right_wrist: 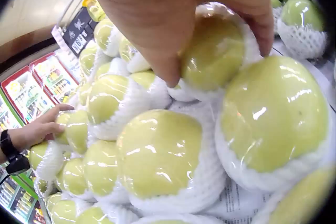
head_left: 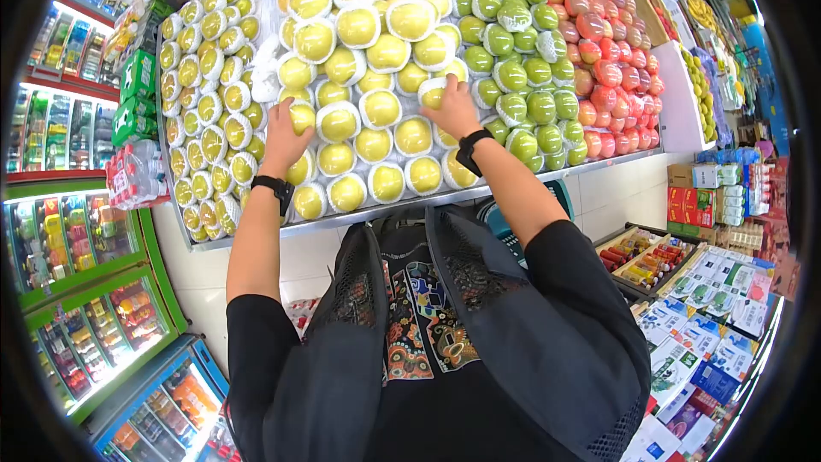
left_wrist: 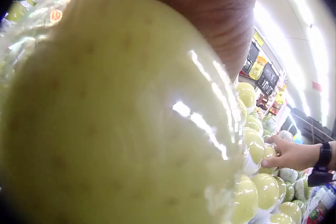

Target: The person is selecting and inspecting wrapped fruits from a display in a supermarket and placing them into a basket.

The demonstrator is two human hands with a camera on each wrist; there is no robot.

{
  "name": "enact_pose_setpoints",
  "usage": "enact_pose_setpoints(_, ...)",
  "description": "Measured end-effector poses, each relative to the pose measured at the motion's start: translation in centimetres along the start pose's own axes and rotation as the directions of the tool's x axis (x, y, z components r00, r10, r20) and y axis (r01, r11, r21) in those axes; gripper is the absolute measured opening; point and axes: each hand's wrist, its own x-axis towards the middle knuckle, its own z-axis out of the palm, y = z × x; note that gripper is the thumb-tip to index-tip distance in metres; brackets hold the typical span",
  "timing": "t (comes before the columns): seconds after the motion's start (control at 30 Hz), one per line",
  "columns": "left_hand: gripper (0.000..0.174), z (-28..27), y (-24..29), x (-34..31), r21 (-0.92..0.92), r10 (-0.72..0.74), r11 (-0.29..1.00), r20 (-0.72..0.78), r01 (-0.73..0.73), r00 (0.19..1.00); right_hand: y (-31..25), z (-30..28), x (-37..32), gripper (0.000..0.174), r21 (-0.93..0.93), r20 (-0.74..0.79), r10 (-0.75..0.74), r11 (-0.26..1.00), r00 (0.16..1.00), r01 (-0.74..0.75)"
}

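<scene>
Film-wrapped round yellow-green fruit (head_left: 301, 115) at left and matching fruit (head_left: 433, 98) at right, among others on the silver metal desk (head_left: 316, 224), pinched in curled fingers of left hand (head_left: 285, 141) and right hand (head_left: 457, 111) respectively, probably for secure hold, amid white foam nets (right_wrist: 211, 174) apparently against bruising.
</scene>
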Motion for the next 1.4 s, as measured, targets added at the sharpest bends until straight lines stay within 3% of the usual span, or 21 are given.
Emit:
enact_pose_setpoints(0.17, 0.076, 0.3, -0.4, -1.1, -0.012, -0.023, 1.0, -0.015, 0.023, 1.0, 0.6, -0.7, 1.1, 0.088, 0.073, 0.071, 0.093, 0.992, 0.993, -0.098)
enact_pose_setpoints(0.23, 0.075, 0.0, -0.1, -0.9, -0.022, -0.036, 0.999, -0.005, 0.036, 0.999, 1.7, -2.1, 2.2, 0.089, 0.262, 0.042, 0.216, 0.94, 0.975, -0.22)
enact_pose_setpoints(0.27, 0.075, -0.2, 0.0, -0.6, -0.025, -0.041, 0.999, -0.005, 0.041, 0.999, 2.3, -3.0, 3.2, 0.096, 0.327, 0.103, 0.256, 0.904, 0.961, -0.276)
enact_pose_setpoints(0.3, 0.075, -0.3, -0.1, -0.5, -0.028, -0.047, 0.998, -0.006, 0.047, 0.999, 2.5, -3.9, 3.8, 0.096, 0.328, 0.103, 0.258, 0.903, 0.961, -0.278)
enact_pose_setpoints(0.37, 0.075, -0.3, -0.5, -0.7, -0.024, -0.046, 0.999, -0.009, 0.046, 0.999, 2.6, -5.3, 4.6, 0.104, 0.376, 0.282, 0.423, 0.777, 0.861, -0.505)
enact_pose_setpoints(0.53, 0.075, -0.2, -0.4, -0.8, -0.022, -0.031, 0.999, -0.022, 0.031, 0.999, 2.2, -6.2, 3.0, 0.107, 0.377, 0.31, 0.422, 0.769, 0.852, -0.517)
enact_pose_setpoints(0.63, 0.075, -0.1, 0.1, -0.7, -0.027, -0.051, 0.998, -0.002, 0.051, 0.999, 0.7, -5.9, 1.6, 0.107, 0.428, 0.254, 0.35, 0.796, 0.902, -0.429)
enact_pose_setpoints(0.7, 0.076, -0.1, -0.1, -0.8, -0.025, -0.045, 0.999, -0.002, 0.045, 0.999, 0.4, -4.5, 1.2, 0.105, 0.31, 0.194, 0.297, 0.886, 0.935, -0.346)
enact_pose_setpoints(0.83, 0.076, -0.2, -0.1, -0.7, -0.008, -0.029, 1.0, 0.001, 0.029, 1.0, -1.2, -3.4, 0.7, 0.102, 0.233, 0.155, 0.269, 0.925, 0.951, -0.3)
enact_pose_setpoints(1.07, 0.075, -0.4, 0.2, -1.1, -0.027, -0.053, 0.998, -0.004, 0.053, 0.999, -0.5, -2.1, 0.0, 0.096, 0.233, 0.113, 0.28, 0.925, 0.953, -0.299)
enact_pose_setpoints(1.17, 0.074, -0.5, 0.2, -1.3, -0.029, -0.042, 0.999, -0.017, 0.042, 0.999, -0.7, -4.5, -1.4, 0.095, 0.281, 0.102, 0.291, 0.909, 0.951, -0.308)
enact_pose_setpoints(1.23, 0.074, -0.2, 0.5, -1.4, -0.035, -0.05, 0.998, -0.023, 0.049, 0.998, 1.5, -4.3, -2.3, 0.097, 0.226, 0.082, 0.379, 0.894, 0.922, -0.387)
enact_pose_setpoints(1.4, 0.074, 0.1, 0.4, -0.6, -0.048, -0.011, 0.999, -0.016, 0.011, 1.0, 2.4, -6.2, -2.9, 0.098, 0.298, 0.032, 0.372, 0.883, 0.928, -0.364)
